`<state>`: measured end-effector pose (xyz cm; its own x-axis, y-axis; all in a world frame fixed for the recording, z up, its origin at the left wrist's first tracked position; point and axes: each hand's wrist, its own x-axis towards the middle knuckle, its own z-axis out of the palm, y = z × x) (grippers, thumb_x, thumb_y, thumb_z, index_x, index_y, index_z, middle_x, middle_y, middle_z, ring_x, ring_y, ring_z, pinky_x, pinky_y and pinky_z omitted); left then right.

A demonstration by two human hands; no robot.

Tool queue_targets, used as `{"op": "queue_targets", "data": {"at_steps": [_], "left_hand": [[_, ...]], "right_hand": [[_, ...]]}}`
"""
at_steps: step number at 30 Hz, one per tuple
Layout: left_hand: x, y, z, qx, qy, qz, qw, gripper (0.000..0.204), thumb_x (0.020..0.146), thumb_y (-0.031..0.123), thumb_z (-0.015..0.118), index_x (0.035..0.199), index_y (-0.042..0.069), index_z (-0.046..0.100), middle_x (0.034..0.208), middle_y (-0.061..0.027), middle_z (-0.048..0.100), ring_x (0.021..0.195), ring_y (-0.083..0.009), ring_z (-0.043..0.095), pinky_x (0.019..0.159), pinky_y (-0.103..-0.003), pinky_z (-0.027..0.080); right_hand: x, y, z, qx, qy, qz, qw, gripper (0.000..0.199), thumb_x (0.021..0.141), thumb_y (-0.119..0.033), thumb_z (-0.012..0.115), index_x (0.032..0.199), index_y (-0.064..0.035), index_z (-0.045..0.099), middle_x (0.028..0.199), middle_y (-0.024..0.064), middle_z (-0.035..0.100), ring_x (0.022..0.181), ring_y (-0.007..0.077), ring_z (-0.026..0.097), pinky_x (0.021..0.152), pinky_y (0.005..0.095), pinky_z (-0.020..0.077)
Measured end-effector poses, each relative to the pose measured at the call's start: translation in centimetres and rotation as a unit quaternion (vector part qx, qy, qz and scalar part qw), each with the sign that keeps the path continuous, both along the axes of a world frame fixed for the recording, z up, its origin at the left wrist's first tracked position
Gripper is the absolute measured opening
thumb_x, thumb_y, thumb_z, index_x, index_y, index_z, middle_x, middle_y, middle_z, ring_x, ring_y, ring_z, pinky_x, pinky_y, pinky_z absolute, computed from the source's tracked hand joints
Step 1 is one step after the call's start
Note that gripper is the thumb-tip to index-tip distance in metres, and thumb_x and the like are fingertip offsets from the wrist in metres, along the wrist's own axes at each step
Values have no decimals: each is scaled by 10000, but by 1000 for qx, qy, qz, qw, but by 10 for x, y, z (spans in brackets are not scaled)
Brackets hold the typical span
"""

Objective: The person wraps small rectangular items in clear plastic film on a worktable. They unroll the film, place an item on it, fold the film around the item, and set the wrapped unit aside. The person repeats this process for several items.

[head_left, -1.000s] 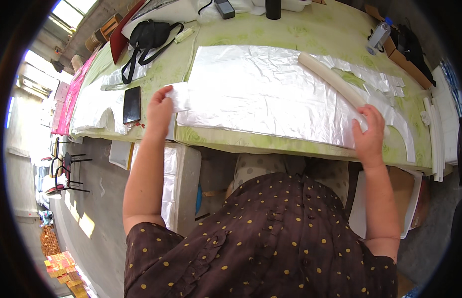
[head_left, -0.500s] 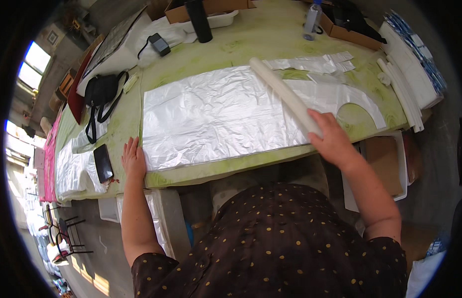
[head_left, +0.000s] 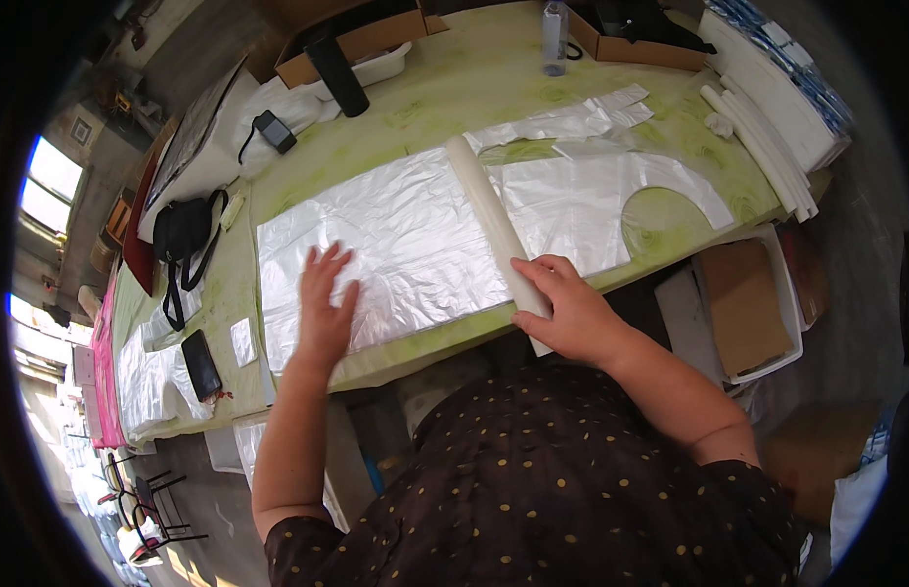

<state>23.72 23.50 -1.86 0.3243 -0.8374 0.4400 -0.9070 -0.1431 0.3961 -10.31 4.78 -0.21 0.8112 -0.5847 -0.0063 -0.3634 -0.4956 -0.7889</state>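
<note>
A long off-white roller tube (head_left: 488, 220) lies slanted across a shiny translucent plastic sheet (head_left: 396, 205) on the table. My right hand (head_left: 562, 303) grips the tube's near end, thumb and fingers to either side of it. Over the left part of the sheet is my left hand (head_left: 327, 308), its fingers spread and holding nothing; whether it touches the plastic I cannot tell. To the right of the tube, the plastic has a rounded cut-out (head_left: 669, 205) with the green tablecloth (head_left: 454, 78) showing through. A narrow plastic strip (head_left: 572, 112) stretches beyond it.
Left of the sheet lie a black phone (head_left: 201, 364), a black bag (head_left: 185, 230) and more plastic pieces (head_left: 161, 377). A dark cylinder (head_left: 337, 76) and a clear bottle (head_left: 554, 39) stand at the back. White tubes (head_left: 762, 147) rest at the right edge, above a bin (head_left: 792, 303).
My right hand has moved left with the tube, which now lies farther left over the sheet. My left hand has left the sheet's left edge and come in over it.
</note>
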Motion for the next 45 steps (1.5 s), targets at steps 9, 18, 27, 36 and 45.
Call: {"op": "queue_targets", "data": {"at_steps": [9,18,27,36,45], "left_hand": [[-182,-155,50,17,106,-246,963,456,861,180,739,1297,82,648,1387,-140,584,1284,-360,539,1087,-437,444],[-198,-234,26,315,85,-178,928,300,882,270,694,1094,59,706,1025,-152,730,953,-322,694,861,-401,548],[-176,-214,28,203,331,-113,915,232,942,239,692,1068,45,701,917,-30,707,809,-119,653,758,-307,543],[-193,-212,46,129,458,-116,872,474,951,349,712,1309,66,586,1075,-31,680,935,-135,634,805,-314,530],[-120,-177,58,-57,674,-36,736,241,967,189,685,1189,115,629,985,29,636,835,-81,570,725,-262,491]], "right_hand": [[-39,-16,-29,27,-80,-121,989,398,950,-171,641,1327,-47,614,1333,190,628,1153,331,641,944,382,522],[-91,-9,-40,122,-197,-170,958,253,940,-42,641,1191,-36,679,1103,53,684,865,92,607,768,242,507],[-71,-44,-22,-157,-200,-95,962,280,878,-90,678,1153,-41,685,1209,115,680,991,295,636,881,377,514],[-11,-132,-20,-446,-138,-165,869,575,792,-119,698,1360,-161,623,1442,89,558,1133,360,553,1009,485,444],[-15,-113,-53,-212,-281,-177,919,465,898,-126,691,1355,-90,612,1300,168,623,1168,373,563,1034,420,446]]}}
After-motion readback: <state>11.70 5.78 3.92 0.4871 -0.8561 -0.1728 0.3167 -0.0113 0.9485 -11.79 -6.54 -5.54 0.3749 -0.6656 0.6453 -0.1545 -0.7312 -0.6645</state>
